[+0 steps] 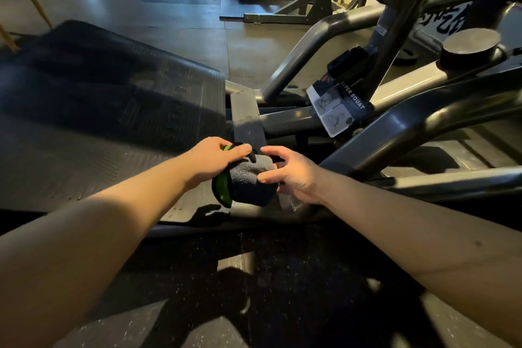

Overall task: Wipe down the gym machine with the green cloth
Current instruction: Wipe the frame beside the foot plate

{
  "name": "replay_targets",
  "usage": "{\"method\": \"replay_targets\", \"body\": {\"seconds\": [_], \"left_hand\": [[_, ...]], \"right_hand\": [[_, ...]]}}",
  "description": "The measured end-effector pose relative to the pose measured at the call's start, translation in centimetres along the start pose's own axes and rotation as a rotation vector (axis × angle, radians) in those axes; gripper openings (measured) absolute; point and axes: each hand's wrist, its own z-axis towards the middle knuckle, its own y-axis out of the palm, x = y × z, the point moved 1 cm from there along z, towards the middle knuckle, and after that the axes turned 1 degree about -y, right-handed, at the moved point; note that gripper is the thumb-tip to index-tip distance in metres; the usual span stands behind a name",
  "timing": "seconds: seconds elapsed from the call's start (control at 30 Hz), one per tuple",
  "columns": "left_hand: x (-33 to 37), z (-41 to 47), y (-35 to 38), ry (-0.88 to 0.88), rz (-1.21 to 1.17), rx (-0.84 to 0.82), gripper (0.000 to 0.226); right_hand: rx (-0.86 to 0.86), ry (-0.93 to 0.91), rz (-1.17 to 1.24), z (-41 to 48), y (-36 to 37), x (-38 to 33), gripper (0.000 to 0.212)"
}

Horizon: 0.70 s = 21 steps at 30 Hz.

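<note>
In the head view, my left hand [217, 158] curls over the green cloth [251, 186], thumb on top. My right hand [291, 175] pinches the cloth's right edge between thumb and forefinger, I judge to fold it into a firm pad. The cloth sits bunched over the gym machine [395, 133] frame's flat bar, just beside the ribbed footplate [113, 121], ready for wiping.

Bunched grey-green cloth [248, 183] against machine frame [245, 121]
</note>
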Motion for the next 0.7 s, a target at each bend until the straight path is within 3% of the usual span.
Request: {"method": "replay_targets", "body": {"seconds": [0.07,0.13,0.2,0.27,0.33,0.4,0.53,0.7], "left_hand": [[1.1,0.5,0.2,-0.061,-0.007,-0.132,0.062],[2.0,1.5,0.6,-0.064,0.131,-0.184,0.087],[3.4,2.5,1.6,-0.020,0.271,-0.200,0.078],[4.9,3.6,2.8,0.027,0.335,-0.182,0.052],[6.2,4.8,3.7,0.095,0.415,-0.136,0.021],[7.5,5.8,4.5,0.136,0.457,-0.104,0.009],[9.8,7.7,5.9,0.165,0.459,-0.025,0.019],[10.4,10.4,6.5,0.187,0.399,0.054,0.031]], "right_hand": [[0.022,-0.088,-0.335,0.0,-1.9,-0.4,0.062],[0.055,-0.163,-0.570,0.0,-3.8,-0.6,0.040],[0.078,-0.212,-0.698,-0.2,-5.4,-0.8,0.020],[0.108,-0.247,-0.755,-0.1,-7.0,-0.8,0.021],[0.093,-0.230,-0.597,0.0,-8.6,-0.8,0.028],[0.044,-0.167,-0.285,0.2,-9.7,-0.6,0.030],[-0.053,-0.085,0.428,1.1,-11.1,-0.1,0.028],[-0.017,-0.057,0.657,2.7,-12.5,-0.6,0.034]]}}
